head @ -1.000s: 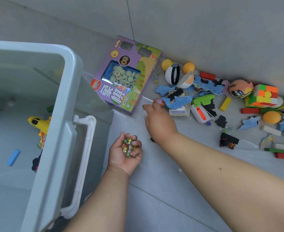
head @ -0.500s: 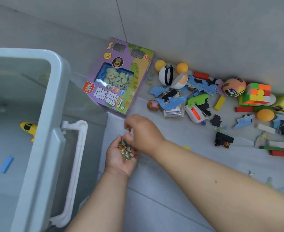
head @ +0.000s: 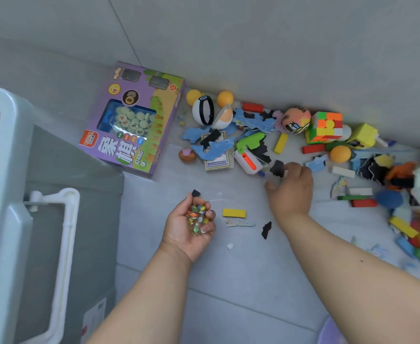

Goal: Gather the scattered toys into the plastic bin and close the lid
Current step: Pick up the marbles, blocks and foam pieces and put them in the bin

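A large plastic bin [head: 10,219] stands open at the left, toys [head: 266,135] litter the far right floor, the right hand [head: 290,192] reaches among them, its grip unclear, and the cupped left hand [head: 189,227] holds gathered marbles [head: 197,218], likely saving trips.

We see grey tiled floor [head: 228,281] with thin grout lines, meeting pale grey wall [head: 278,40] along top edge.

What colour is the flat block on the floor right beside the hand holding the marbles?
Yellow: the flat block, clearest in the head view.
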Motion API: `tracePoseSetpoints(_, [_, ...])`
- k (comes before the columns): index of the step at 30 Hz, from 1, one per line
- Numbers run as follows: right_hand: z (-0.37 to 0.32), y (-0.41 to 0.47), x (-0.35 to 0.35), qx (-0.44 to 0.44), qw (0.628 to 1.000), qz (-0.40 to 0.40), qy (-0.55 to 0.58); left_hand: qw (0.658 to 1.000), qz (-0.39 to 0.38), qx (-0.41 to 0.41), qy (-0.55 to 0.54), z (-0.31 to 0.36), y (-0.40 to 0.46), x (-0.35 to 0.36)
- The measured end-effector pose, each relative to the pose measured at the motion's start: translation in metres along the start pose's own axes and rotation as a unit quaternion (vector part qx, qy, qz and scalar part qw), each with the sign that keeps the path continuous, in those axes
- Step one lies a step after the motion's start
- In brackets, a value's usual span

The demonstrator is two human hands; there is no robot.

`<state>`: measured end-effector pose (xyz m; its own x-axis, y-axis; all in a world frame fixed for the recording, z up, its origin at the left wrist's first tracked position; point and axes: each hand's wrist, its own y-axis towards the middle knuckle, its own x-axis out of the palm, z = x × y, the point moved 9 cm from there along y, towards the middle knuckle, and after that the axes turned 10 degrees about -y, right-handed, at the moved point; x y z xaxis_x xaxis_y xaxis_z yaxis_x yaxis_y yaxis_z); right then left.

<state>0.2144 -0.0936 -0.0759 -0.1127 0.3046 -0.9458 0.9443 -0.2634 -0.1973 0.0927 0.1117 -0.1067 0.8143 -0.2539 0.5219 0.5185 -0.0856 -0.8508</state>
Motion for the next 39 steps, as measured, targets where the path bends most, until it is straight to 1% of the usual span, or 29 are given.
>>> tracePoseSetpoints(1, [0.006,0.007,0.003,0.002,1.0,-0.024,-0.013,1.0,0.002,-0.003,0.003,-0.004,0.0,0.001])
tracePoseSetpoints(5, [0.007,0.024,0.007,-0.025,0.996,-0.081,-0.026,1.0,0.01,-0.016,0.02,-0.017,-0.002,0.006])
tracePoseSetpoints(12, [0.008,0.034,0.013,-0.063,0.985,-0.145,-0.071,0.998,0.046,-0.035,0.039,-0.032,-0.001,0.016])
tracePoseSetpoints(14, [0.01,0.035,0.011,-0.059,0.985,-0.151,-0.062,0.996,0.053,-0.038,0.052,-0.035,0.0,0.018])
tracePoseSetpoints(16, [0.004,0.033,0.003,-0.057,0.99,-0.125,-0.018,0.996,0.059,-0.039,0.062,-0.036,0.0,0.02])
tracePoseSetpoints(17, [-0.005,0.027,-0.004,-0.072,0.992,-0.103,0.021,0.995,0.06,-0.038,0.064,-0.036,0.001,0.021])
tracePoseSetpoints(19, [-0.04,0.003,-0.018,-0.149,0.981,-0.074,0.098,0.996,0.056,-0.024,0.061,-0.033,0.003,0.023])
tracePoseSetpoints(20, [-0.061,-0.015,-0.022,-0.197,0.969,-0.08,0.123,0.997,0.052,-0.016,0.057,-0.031,0.003,0.024])
tracePoseSetpoints(22, [-0.096,-0.054,-0.023,-0.267,0.942,-0.129,0.156,0.998,0.04,-0.006,0.043,-0.027,0.005,0.026])
tracePoseSetpoints(25, [-0.121,-0.095,-0.019,-0.323,0.91,-0.191,0.174,0.999,0.009,-0.036,0.006,-0.028,0.003,0.028])
tracePoseSetpoints(27, [-0.127,-0.107,-0.016,-0.352,0.898,-0.219,0.15,0.999,-0.004,-0.046,0.0,-0.029,0.002,0.027])
tracePoseSetpoints(29, [-0.13,-0.11,-0.017,-0.372,0.891,-0.222,0.136,0.998,-0.015,-0.055,-0.003,-0.031,0.001,0.027])
tracePoseSetpoints(30, [-0.13,-0.108,-0.021,-0.378,0.89,-0.208,0.146,0.998,-0.017,-0.06,-0.01,-0.033,0.0,0.027])
tracePoseSetpoints(31, [-0.128,-0.104,-0.027,-0.373,0.895,-0.184,0.16,0.998,-0.017,-0.062,-0.015,-0.034,0.0,0.028])
tracePoseSetpoints(32, [-0.12,-0.094,-0.032,-0.344,0.91,-0.15,0.174,0.998,-0.016,-0.059,-0.016,-0.034,0.0,0.03])
tracePoseSetpoints(33, [-0.106,-0.077,-0.034,-0.287,0.933,-0.113,0.186,0.999,-0.015,-0.05,-0.011,-0.033,0.001,0.03])
tracePoseSetpoints(35, [-0.065,-0.039,-0.033,-0.138,0.969,-0.053,0.198,0.999,-0.023,-0.039,-0.004,-0.033,0.002,0.032])
tracePoseSetpoints(36, [-0.045,-0.022,-0.029,-0.082,0.979,-0.042,0.183,0.999,-0.024,-0.04,-0.001,-0.033,0.003,0.032])
tracePoseSetpoints(37, [-0.031,-0.008,-0.022,-0.053,0.986,-0.051,0.149,0.999,-0.021,-0.041,0.003,-0.034,0.004,0.03])
tracePoseSetpoints(38, [-0.024,0.003,-0.013,-0.048,0.99,-0.076,0.108,0.999,-0.019,-0.042,0.005,-0.034,0.004,0.028])
tracePoseSetpoints(39, [-0.021,0.011,-0.003,-0.061,0.99,-0.106,0.067,0.999,-0.016,-0.043,0.009,-0.034,0.005,0.025])
